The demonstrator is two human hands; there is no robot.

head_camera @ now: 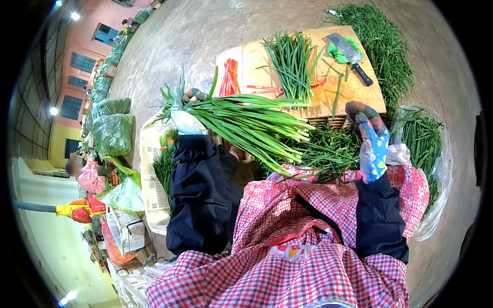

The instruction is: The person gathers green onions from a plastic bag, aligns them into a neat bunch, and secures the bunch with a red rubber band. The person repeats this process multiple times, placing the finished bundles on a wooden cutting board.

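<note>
My left hand (191,111), in a patterned work glove, grips a loose bunch of long green garlic chives (254,123) at the leafy end. Their pale cut ends fan out to the right above my lap. To the right, my gloved right hand (370,138) is raised near the board's near corner, thumb against bent fingers, with nothing visible in it. On the wooden board (254,61) a second bunch of chives (290,65) lies across a red printed tie strip (264,88). A cleaver (348,54) rests partly on a green cloth (341,57).
A bundle of red tie strips (230,77) lies at the board's left. A cream plastic crate (152,184) with tied chives stands left. Loose chives (331,150) cover my lap's far edge; a heap (377,46) lies beyond the board. A clear plastic bag (443,165) holds more at right.
</note>
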